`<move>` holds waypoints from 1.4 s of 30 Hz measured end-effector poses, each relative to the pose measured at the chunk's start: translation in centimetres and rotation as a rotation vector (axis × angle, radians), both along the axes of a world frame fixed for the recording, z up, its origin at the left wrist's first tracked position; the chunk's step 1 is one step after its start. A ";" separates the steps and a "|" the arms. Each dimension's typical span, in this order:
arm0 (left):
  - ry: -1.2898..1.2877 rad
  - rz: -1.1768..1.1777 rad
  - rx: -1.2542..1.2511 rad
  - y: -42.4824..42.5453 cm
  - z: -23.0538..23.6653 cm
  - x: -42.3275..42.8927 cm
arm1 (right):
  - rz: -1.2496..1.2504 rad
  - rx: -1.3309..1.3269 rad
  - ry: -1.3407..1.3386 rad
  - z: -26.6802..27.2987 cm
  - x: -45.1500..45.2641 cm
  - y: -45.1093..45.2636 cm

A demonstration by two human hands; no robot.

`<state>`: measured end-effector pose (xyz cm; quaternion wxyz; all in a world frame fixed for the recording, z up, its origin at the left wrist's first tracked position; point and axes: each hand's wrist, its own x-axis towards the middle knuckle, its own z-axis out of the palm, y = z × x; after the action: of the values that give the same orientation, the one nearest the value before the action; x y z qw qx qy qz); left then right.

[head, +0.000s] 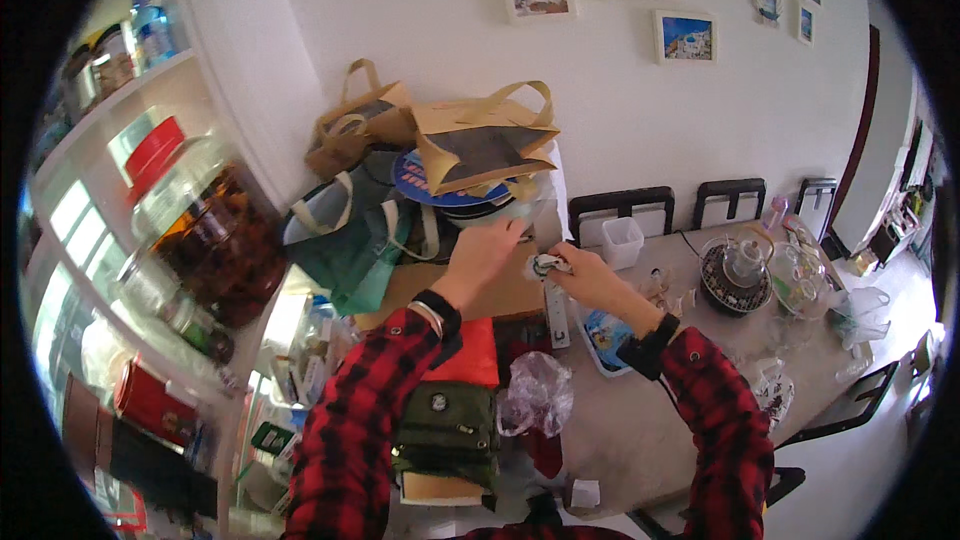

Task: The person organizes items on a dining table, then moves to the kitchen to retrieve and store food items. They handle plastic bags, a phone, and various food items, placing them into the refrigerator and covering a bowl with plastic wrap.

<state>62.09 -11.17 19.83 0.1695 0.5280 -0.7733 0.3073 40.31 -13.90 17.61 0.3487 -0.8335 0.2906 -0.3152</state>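
My right hand (589, 277) is closed on a small crumpled white packet (550, 264) with dark markings, held above the white power strip (556, 315). My left hand (482, 253) reaches over a cardboard box (502, 289), just in front of a stack of bowls under a round blue lid (442, 184). Whether its fingers touch or hold anything is too blurred to tell. Behind it an open brown paper bag (487, 150) rests on the stack. A green tote bag (367, 240) stands to the left.
Nearer me lie a red folder (472, 352), a dark green canvas bag (446, 427) and a crumpled plastic bag (538, 394). The table holds a white plastic container (622, 242), a blue-patterned tray (606, 337) and a glass teapot (746, 262). Shelves with a large red-lidded jar (217, 225) stand left.
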 end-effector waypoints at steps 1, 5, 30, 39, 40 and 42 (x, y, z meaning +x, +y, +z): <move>-0.094 0.009 -0.024 -1.7 -0.1 0.1 | -0.006 0.023 -0.016 -0.4 0.1 -0.7; -0.378 0.011 -0.136 -5.0 0.0 1.1 | -0.055 0.092 -0.038 -1.6 0.0 -2.4; -0.260 -0.058 -0.114 -7.6 4.1 4.3 | -0.567 -0.268 0.391 -0.3 13.0 -14.9; -0.282 -0.083 -0.105 -6.7 1.4 3.9 | -0.365 -0.604 -0.267 -5.8 6.0 -8.2; -0.287 -0.077 -0.113 -6.7 1.3 4.0 | -0.303 -0.549 -0.171 -7.1 4.3 -6.6; -0.297 -0.070 -0.119 -6.6 1.2 4.1 | -0.177 -0.133 -0.077 -11.5 2.4 -1.6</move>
<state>66.22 -17.79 21.07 0.0950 0.4386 -0.7882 0.4212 42.74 -15.45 6.12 0.2742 -0.8132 0.3280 -0.3950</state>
